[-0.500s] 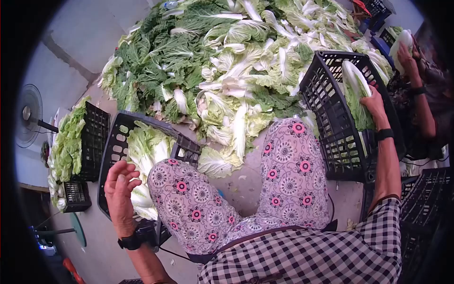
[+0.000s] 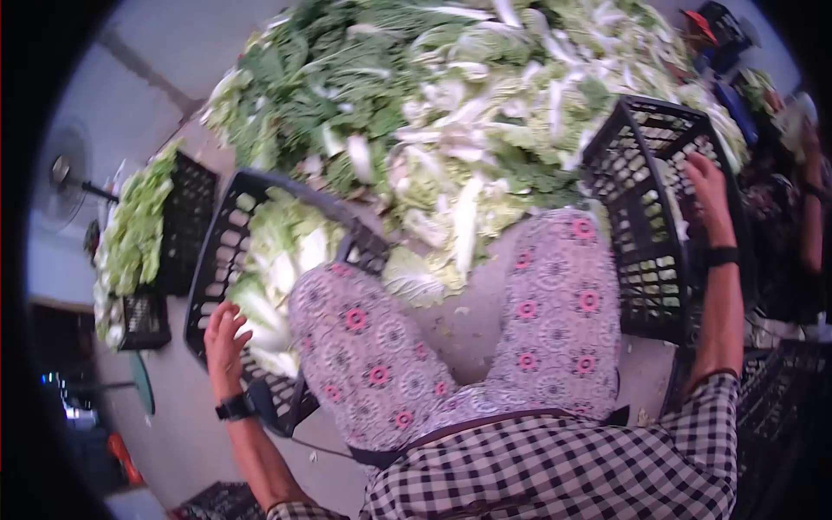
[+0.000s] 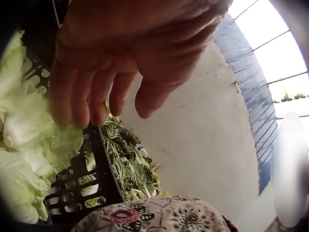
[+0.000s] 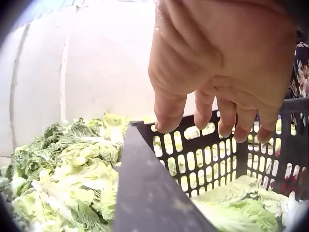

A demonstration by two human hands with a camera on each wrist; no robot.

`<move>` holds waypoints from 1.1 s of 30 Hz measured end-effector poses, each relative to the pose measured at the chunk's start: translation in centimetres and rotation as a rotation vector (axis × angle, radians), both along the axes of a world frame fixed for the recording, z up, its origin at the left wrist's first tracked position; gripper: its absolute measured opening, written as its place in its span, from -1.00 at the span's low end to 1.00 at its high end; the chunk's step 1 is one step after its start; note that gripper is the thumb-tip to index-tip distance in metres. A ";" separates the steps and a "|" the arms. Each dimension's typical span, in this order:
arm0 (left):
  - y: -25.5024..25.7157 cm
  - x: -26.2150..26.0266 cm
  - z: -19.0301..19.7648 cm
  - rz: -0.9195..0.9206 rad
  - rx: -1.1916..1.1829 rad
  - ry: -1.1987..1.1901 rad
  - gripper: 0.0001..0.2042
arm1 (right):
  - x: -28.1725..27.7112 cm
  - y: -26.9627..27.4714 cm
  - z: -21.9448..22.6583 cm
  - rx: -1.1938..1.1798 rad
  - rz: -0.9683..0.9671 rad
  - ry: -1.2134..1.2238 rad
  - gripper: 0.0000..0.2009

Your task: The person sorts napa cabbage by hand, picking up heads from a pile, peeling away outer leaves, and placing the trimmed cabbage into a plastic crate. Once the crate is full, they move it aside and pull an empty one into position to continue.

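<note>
A heap of loose cabbage leaves (image 2: pixel 451 113), dark green toward 11 o'clock and paler toward 1, spreads across the floor at 12 o'clock from a seated person in patterned trousers (image 2: pixel 563 321). Black plastic crates flank the knees: the right crate (image 2: pixel 686 286) stands at 2 o'clock, the left crate (image 2: pixel 334 206), at 10 o'clock, holds pale cabbages (image 2: pixel 286 269). Beyond it, nearer 9 o'clock, leafy greens (image 2: pixel 130 243) rise beside another dark crate (image 2: pixel 192 208), with a fan (image 2: pixel 65 169) farther out.

The change is at 2 o'clock. A half second earlier the right hand (image 2: pixel 712 195) gripped a long white-ribbed cabbage at the right crate; now it holds nothing, its fingers parted and hanging over the crate's interior. A green cabbage (image 4: pixel 239 215) lies inside, below the fingertips, and is probably the one just released, though the views cannot confirm it. That appears to leave the head set down in the crate and the right grip free.

At 10 o'clock, the left hand (image 2: pixel 227 347) is empty too, its fingers loosely bent and slightly apart near the outer side of the left crate; whether the fingertips touch the cabbages beside them cannot be told.
</note>
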State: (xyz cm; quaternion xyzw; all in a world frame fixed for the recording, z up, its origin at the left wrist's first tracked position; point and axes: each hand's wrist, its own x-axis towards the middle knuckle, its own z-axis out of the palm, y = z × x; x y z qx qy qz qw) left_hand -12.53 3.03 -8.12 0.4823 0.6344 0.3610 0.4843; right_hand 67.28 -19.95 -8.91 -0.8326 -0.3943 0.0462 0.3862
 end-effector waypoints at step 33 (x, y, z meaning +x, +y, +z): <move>0.9 -8.5 -11.0 0.493 -0.358 0.086 -0.06 | -19.0 5.8 6.6 -0.138 0.511 0.304 -0.46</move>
